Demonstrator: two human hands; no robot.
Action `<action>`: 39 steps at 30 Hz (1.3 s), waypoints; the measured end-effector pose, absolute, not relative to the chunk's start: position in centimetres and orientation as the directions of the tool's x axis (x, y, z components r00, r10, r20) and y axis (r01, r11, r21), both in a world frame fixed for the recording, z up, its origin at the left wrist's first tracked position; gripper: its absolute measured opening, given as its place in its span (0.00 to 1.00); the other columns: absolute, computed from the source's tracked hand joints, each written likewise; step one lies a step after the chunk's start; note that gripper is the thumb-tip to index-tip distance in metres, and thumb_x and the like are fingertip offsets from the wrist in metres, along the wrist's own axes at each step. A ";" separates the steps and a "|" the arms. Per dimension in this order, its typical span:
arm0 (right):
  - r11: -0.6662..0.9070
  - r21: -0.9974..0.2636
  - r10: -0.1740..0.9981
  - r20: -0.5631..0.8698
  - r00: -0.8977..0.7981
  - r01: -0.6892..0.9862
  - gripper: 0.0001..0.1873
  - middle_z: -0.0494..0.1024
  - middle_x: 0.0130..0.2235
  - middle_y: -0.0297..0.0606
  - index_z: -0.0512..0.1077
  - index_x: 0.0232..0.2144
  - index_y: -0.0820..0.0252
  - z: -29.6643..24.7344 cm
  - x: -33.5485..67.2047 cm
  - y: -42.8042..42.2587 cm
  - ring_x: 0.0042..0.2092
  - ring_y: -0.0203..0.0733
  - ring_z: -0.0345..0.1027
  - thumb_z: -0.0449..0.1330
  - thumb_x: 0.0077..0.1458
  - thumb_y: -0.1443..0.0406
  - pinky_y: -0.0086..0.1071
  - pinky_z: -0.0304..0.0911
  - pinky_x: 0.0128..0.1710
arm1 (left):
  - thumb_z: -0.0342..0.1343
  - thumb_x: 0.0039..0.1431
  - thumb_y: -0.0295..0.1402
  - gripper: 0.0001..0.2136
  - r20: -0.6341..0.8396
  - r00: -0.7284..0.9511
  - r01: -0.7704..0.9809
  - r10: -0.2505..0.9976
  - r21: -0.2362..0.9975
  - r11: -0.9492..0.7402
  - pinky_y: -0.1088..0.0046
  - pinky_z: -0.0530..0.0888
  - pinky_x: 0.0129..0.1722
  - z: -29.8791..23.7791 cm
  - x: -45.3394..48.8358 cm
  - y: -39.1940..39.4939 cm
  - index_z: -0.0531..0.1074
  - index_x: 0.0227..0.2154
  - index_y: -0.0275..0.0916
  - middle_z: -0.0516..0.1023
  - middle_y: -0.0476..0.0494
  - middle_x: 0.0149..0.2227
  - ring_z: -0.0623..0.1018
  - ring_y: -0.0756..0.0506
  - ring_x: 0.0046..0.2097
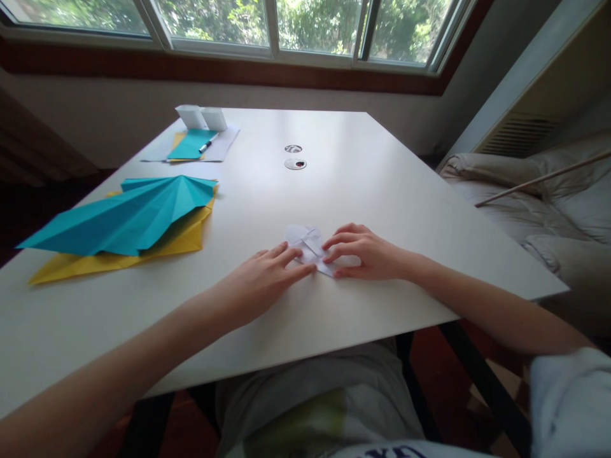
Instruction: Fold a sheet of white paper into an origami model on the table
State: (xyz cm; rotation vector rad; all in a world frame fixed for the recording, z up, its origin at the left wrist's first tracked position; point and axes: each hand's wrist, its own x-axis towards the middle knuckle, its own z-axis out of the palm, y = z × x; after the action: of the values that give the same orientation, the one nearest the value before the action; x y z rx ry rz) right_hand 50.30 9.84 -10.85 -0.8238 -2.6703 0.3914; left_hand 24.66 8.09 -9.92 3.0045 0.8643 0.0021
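Note:
A small folded white paper (308, 245) lies on the white table (363, 184) near its front edge. My left hand (260, 283) rests flat beside it, fingers stretched out, with the fingertips pressing on the paper's left edge. My right hand (367, 253) lies on the paper's right side, fingers curved and pressing it down onto the table. Part of the paper is hidden under both hands.
A large folded teal paper (128, 216) lies on a yellow sheet (119, 257) at the left. Farther back are sheets with a pen (206, 145) and two small white paper boxes (203, 117). Two round ports (294, 163) sit mid-table. A padded seat (548, 210) stands at the right.

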 end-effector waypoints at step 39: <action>0.600 -0.402 0.799 0.259 -0.542 0.692 0.11 0.73 0.38 0.39 0.72 0.39 0.59 -11.7 49.0 11.4 0.40 0.41 0.64 0.59 0.53 0.62 0.36 0.57 0.44 | 0.49 0.58 0.36 0.12 0.223 0.529 0.792 0.819 0.216 -0.571 0.66 0.69 0.39 -11.0 26.5 10.8 0.72 0.40 0.39 0.73 0.42 0.38 0.70 0.42 0.42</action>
State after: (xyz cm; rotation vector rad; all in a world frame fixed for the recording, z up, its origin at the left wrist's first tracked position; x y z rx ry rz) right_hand 48.97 11.36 -11.72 -1.1922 -2.4144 0.3522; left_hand 26.51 10.75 -10.97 2.6695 1.4091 0.4617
